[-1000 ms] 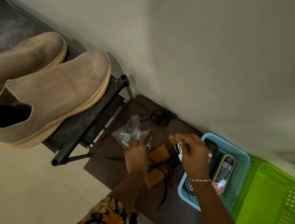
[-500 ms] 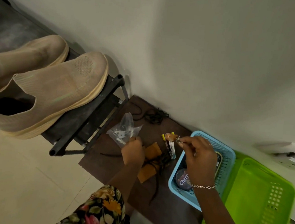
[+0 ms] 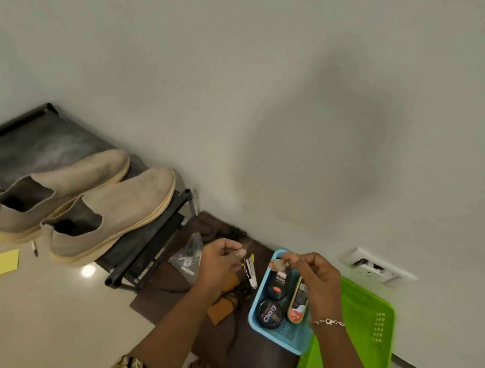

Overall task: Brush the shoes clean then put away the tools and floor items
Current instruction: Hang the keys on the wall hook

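Thin black-and-white items (image 3: 250, 270) are pinched in the left hand (image 3: 219, 259) and a small blurred item (image 3: 277, 265) in the right hand (image 3: 314, 271) above the blue basket (image 3: 280, 338) — the shoes (image 3: 110, 210) are set on the black rack (image 3: 148, 243).

Forearms forward, fingers curled — left hand (image 3: 220, 259) pinches a small clip (image 3: 250, 271), right hand (image 3: 314, 271) a tiny object (image 3: 275, 265).
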The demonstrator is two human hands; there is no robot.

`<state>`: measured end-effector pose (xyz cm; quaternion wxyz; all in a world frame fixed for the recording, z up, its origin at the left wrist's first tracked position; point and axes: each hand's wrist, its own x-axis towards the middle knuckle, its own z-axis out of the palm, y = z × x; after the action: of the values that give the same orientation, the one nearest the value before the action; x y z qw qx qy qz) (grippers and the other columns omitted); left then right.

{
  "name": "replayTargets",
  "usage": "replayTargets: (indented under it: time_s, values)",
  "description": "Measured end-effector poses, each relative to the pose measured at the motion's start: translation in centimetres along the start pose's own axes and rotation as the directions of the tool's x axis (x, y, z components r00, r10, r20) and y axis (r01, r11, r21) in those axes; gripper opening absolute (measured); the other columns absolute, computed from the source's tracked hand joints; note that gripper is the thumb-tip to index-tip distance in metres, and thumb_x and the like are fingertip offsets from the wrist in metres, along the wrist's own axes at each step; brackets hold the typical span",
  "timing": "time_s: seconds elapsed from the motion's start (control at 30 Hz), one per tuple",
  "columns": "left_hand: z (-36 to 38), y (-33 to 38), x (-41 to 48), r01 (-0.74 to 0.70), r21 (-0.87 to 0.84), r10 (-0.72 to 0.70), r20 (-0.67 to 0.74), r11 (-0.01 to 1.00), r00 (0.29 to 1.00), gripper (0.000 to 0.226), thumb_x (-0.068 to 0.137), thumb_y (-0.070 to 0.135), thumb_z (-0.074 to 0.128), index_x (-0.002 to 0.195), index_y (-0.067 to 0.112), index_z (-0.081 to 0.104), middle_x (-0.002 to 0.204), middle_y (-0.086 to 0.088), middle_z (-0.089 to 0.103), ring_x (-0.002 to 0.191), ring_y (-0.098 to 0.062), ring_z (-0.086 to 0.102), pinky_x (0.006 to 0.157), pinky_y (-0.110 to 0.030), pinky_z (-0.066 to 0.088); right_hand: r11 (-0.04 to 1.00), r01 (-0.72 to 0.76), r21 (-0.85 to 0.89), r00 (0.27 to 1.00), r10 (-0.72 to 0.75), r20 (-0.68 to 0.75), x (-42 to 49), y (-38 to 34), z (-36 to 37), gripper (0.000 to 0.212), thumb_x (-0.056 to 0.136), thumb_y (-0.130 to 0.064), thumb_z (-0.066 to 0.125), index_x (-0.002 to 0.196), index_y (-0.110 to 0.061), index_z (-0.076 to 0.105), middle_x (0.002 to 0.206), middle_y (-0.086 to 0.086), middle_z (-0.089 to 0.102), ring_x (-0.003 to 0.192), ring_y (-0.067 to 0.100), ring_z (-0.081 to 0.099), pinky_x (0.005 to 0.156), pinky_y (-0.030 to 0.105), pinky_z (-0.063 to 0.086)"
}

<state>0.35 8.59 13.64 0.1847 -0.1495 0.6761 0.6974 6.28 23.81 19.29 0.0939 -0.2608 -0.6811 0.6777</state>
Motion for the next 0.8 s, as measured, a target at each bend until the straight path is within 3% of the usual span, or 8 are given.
replayTargets:
  time_s: [0.13, 0.23, 0.37, 0.47, 0.57, 0.7, 0.8]
  values:
    - [1.5, 5.3, -3.6, -0.196, 0.144, 0.178, 0.128, 0.97, 0.976, 0.025, 0.078, -0.016, 0.058, 0.078, 0.008, 0.064, 0.067, -0.002, 0.059, 0.064, -0.009, 0.055, 0.058, -0.014, 0.048, 0.994, 0.045, 0.104, 0.999, -0.044, -0.011, -2.1, -5.1, -1.6, 0.022, 0.081, 0.007, 0.059, 0.061, -0.001, 0.058, 0.056, 0.001, 0.068, 0.054, 0.01, 0.062, 0.06, 0.021, 0.05]
    - [2.9, 9.2, -6.3, -0.376, 0.267, 0.33, 0.202, 0.887, 0.922, 0.024, 0.077, -0.013, 0.06, 0.08, 0.01, 0.064, 0.069, 0.004, 0.059, 0.063, 0.003, 0.055, 0.059, -0.008, 0.044, 0.988, 0.097, 0.119, 0.995, -0.096, -0.009, -3.2, -8.2, -3.1, 0.021, 0.082, 0.003, 0.061, 0.062, -0.003, 0.06, 0.062, 0.005, 0.07, 0.059, 0.014, 0.064, 0.065, 0.028, 0.054]
    - [5.5, 14.1, -9.9, -0.547, 0.2, 0.485, 0.289, 0.813, 0.826, 0.031, 0.078, -0.011, 0.061, 0.077, 0.02, 0.061, 0.072, 0.005, 0.059, 0.067, 0.003, 0.055, 0.068, -0.013, 0.046, 0.973, 0.133, 0.188, 0.99, -0.14, 0.025, -5.0, -12.2, -5.6, 0.026, 0.085, 0.004, 0.056, 0.061, -0.001, 0.048, 0.069, 0.013, 0.072, 0.057, 0.022, 0.066, 0.057, 0.029, 0.055]
    - [7.8, 17.4, -12.7, -0.567, 0.006, 0.537, 0.311, 0.824, 0.784, 0.025, 0.08, -0.014, 0.059, 0.08, 0.011, 0.061, 0.073, -0.002, 0.061, 0.068, -0.002, 0.059, 0.069, -0.016, 0.049, 0.965, 0.176, 0.196, 0.984, -0.18, 0.002, -6.1, -14.8, -7.8, 0.021, 0.084, 0.0, 0.059, 0.064, 0.003, 0.053, 0.07, 0.021, 0.069, 0.052, 0.028, 0.06, 0.058, 0.036, 0.054]
    - [10.5, 19.8, -15.2, -0.505, -0.18, 0.535, 0.328, 0.844, 0.778, 0.019, 0.081, -0.014, 0.057, 0.08, 0.005, 0.062, 0.067, -0.006, 0.063, 0.062, -0.013, 0.062, 0.064, -0.022, 0.053, 0.95, 0.211, 0.231, 0.977, -0.209, -0.036, -7.0, -17.6, -10.4, 0.02, 0.082, -0.002, 0.061, 0.063, -0.001, 0.061, 0.069, 0.018, 0.07, 0.052, 0.027, 0.056, 0.051, 0.034, 0.052]
    - [14.2, 22.2, -18.1, -0.463, -0.288, 0.544, 0.379, 0.838, 0.748, 0.019, 0.078, -0.013, 0.06, 0.083, 0.006, 0.065, 0.071, -0.005, 0.065, 0.071, -0.02, 0.062, 0.067, -0.023, 0.054, 0.923, 0.272, 0.273, 0.962, -0.262, -0.072, -7.8, -20.9, -14.1, 0.021, 0.086, -0.007, 0.056, 0.07, -0.003, 0.07, 0.073, 0.015, 0.072, 0.063, 0.023, 0.065, 0.059, 0.024, 0.054]
    - [16.9, 23.6, -20.2, -0.491, -0.297, 0.574, 0.401, 0.819, 0.714, 0.021, 0.077, -0.015, 0.061, 0.084, 0.005, 0.064, 0.071, -0.006, 0.064, 0.07, -0.019, 0.062, 0.067, -0.022, 0.053, 0.897, 0.31, 0.317, 0.95, -0.302, -0.073, -8.4, -23.1, -16.7, 0.021, 0.089, -0.004, 0.049, 0.084, -0.001, 0.07, 0.079, 0.014, 0.072, 0.075, 0.021, 0.07, 0.063, 0.027, 0.055]
